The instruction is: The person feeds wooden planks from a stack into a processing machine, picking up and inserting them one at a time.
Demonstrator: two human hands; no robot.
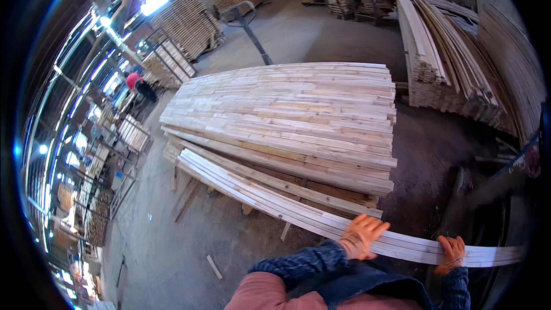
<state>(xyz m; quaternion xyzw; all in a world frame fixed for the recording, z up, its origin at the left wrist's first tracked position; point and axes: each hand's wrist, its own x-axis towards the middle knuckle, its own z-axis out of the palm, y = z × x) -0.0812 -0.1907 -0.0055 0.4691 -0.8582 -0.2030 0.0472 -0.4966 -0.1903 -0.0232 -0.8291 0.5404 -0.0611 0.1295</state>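
While left hand lies across pale strips, we see fingers slightly spread, mostly straight; whether it grips, we can't tell. Right hand farther right on same strips, fingers curled down over far edge, holding them. Strips run long in front of body, beside near edge of wide board stack. We note loose offcut on floor, timber pile upper right, co-worker bent over far left
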